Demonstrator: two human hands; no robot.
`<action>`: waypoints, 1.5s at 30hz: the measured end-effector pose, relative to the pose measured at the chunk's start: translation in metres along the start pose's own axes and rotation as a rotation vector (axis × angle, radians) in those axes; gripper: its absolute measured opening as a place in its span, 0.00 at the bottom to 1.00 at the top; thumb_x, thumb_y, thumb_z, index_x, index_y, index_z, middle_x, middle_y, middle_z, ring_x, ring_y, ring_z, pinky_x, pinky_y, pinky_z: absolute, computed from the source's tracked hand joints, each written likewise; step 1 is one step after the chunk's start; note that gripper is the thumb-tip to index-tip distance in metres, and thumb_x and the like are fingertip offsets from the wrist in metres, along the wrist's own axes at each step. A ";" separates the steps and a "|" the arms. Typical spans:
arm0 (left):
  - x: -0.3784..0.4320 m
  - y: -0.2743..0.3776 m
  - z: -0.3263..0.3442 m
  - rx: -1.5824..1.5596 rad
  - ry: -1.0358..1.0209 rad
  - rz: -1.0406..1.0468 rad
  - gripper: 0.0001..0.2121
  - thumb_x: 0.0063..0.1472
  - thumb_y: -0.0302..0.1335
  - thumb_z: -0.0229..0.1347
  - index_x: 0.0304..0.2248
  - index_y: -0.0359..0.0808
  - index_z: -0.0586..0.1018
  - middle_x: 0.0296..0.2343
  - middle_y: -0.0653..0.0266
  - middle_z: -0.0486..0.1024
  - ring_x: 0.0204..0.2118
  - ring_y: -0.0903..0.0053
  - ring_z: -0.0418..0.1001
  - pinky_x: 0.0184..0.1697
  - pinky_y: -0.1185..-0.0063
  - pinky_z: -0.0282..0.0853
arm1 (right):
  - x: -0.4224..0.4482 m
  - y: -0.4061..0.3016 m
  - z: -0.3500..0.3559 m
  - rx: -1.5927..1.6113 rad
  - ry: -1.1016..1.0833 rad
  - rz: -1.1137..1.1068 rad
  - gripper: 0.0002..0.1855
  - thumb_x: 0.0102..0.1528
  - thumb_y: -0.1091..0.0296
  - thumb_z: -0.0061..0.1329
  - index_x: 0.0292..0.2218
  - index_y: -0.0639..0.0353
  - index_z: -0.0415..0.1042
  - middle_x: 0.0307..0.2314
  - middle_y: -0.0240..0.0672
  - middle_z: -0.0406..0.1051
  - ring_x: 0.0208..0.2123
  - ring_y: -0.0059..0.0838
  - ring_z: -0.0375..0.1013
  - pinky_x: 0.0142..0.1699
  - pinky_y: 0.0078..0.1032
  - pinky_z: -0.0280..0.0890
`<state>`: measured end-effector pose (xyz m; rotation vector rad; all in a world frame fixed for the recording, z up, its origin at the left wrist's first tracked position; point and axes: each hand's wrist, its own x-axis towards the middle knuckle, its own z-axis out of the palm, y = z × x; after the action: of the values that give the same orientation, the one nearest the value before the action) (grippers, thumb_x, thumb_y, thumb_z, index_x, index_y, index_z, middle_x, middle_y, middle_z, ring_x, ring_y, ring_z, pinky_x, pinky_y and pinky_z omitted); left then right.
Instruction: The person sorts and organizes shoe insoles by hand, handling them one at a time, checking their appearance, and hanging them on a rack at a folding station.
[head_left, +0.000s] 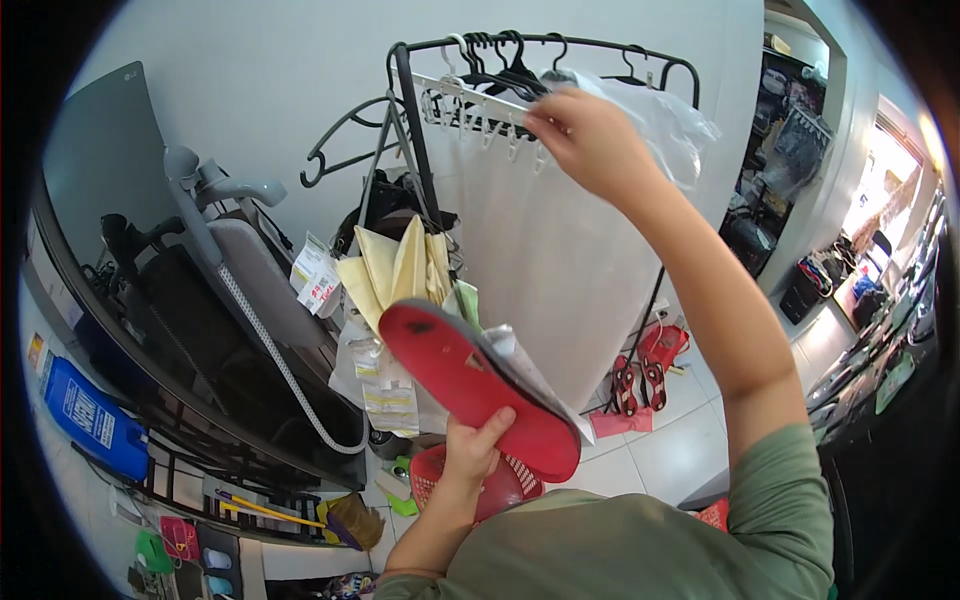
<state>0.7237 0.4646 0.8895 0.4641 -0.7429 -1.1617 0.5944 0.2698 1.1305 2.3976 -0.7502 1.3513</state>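
In my left hand (474, 448) is a red insole-shaped sole (480, 382) with a dark edge, tilted, my thumb across its red face. White paper (525, 360) shows behind its right edge; whether I hold that too cannot be told. My right hand (589, 139), raised and slightly blurred, has its fingers closed at the right end of a white bar (472, 96) with clear plastic clips (491, 136) hanging from it. That bar is at the front of a black garment rack (409, 97). Black hangers (517, 71) hang just behind my right fingers.
Yellow envelopes (401, 262) and a labelled paper (315, 277) are beyond the sole. Left stand a garment steamer's hose (277, 367) and a dark glossy appliance door (112, 150). A red basket (427, 480) is below my left hand. Sandals (637, 382) lie on the tiled floor.
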 end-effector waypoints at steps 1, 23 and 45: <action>0.003 -0.003 0.003 -0.008 0.004 0.089 0.23 0.53 0.21 0.58 0.48 0.32 0.65 0.40 0.63 0.69 0.44 0.75 0.68 0.49 0.74 0.65 | 0.024 0.021 0.023 -0.249 -0.071 -0.004 0.11 0.52 0.64 0.47 0.32 0.61 0.75 0.29 0.39 0.72 0.31 0.38 0.72 0.38 0.31 0.66; 0.010 0.017 -0.041 0.239 0.223 0.248 0.33 0.47 0.26 0.65 0.51 0.32 0.62 0.43 0.62 0.69 0.45 0.70 0.69 0.49 0.71 0.66 | 0.169 0.020 0.073 -0.504 -0.688 -0.142 0.07 0.41 0.71 0.53 0.24 0.66 0.76 0.18 0.42 0.74 0.21 0.36 0.75 0.25 0.32 0.68; 0.145 -0.090 0.155 0.544 -0.248 0.054 0.15 0.47 0.16 0.60 0.37 0.27 0.75 0.36 0.58 0.75 0.36 0.73 0.74 0.40 0.75 0.71 | -0.229 0.223 -0.226 0.075 -0.795 0.303 0.06 0.48 0.67 0.50 0.28 0.59 0.75 0.20 0.38 0.70 0.26 0.40 0.71 0.30 0.33 0.65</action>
<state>0.5812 0.3045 0.9749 0.7525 -1.2910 -0.9673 0.2110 0.2638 1.0508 2.9734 -1.3058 0.4491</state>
